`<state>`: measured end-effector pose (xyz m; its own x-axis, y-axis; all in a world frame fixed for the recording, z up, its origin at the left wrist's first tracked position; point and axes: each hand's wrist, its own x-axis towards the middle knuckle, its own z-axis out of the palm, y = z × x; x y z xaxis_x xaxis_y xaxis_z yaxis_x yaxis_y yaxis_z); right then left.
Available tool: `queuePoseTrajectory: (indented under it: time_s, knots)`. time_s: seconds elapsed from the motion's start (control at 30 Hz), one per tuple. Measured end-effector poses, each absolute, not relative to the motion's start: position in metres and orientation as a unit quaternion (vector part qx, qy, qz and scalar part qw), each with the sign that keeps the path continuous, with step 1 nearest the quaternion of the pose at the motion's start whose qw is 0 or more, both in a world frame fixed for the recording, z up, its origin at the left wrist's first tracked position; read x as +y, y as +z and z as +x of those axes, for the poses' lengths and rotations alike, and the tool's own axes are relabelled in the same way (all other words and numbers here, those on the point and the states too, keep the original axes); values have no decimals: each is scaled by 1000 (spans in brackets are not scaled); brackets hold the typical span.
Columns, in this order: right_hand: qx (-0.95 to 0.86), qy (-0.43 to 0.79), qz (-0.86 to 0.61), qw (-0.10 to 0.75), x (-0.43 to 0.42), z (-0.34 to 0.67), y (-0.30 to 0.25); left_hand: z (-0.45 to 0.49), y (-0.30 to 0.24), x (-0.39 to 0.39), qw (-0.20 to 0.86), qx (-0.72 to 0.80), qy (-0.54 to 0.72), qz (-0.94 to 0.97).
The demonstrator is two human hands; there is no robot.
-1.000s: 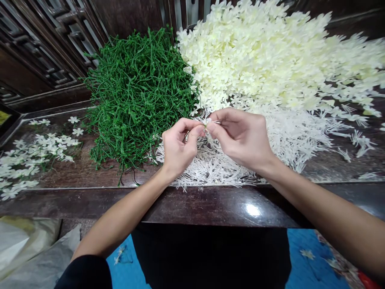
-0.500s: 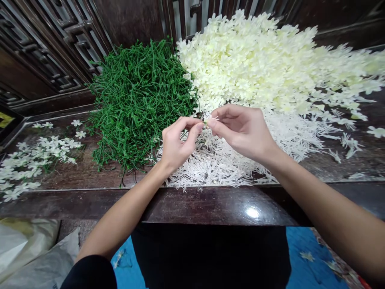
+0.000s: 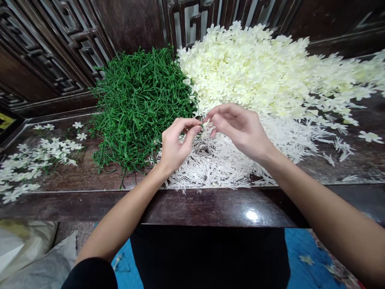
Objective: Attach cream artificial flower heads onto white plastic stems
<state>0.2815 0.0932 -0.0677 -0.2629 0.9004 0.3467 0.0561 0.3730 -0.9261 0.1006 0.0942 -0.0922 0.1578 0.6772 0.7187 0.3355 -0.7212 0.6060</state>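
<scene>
My left hand [image 3: 179,138] pinches a green artificial flower stem between thumb and forefinger. At its tip sits a small white flower part [image 3: 207,125], sticking out to the right of the fingertips. My right hand [image 3: 237,128] hovers right beside it, thumb and fingers apart; the forefinger reaches close to the white part, and I cannot tell whether they touch. Under both hands spreads a heap of thin white stamen pieces [image 3: 216,170]. To the left lies a pile of green plastic stems [image 3: 144,100], and behind my right hand a large mound of cream-white petals [image 3: 255,72].
Several assembled white flowers [image 3: 39,158] lie at the left of the dark wooden bench [image 3: 99,176]. Carved wooden panels [image 3: 135,24] rise behind. Pale bags [image 3: 33,249] rest at lower left, and a blue sheet [image 3: 303,253] with fallen flowers lies below.
My right thumb and fingers have come off the white flower part and spread apart. My left hand keeps its pinch almost in place. The view has shifted slightly.
</scene>
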Motion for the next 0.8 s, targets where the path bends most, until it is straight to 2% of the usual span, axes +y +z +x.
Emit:
queuePoseTrajectory:
  time_s: [0.17,0.4,0.6,0.8]
  knots:
    - [-689,425,-332,485,87,277,-67,101,-93,93,123,323,540,768]
    - [-656,370,-374,541,87,277,-66,101,-92,92,118,355,532,759]
    - [-660,341,-380,551,89,277,-66,100,-89,93,83,365,511,774]
    - [-639,347,-361,583,91,280,-63,99,-91,95,136,411,512,742]
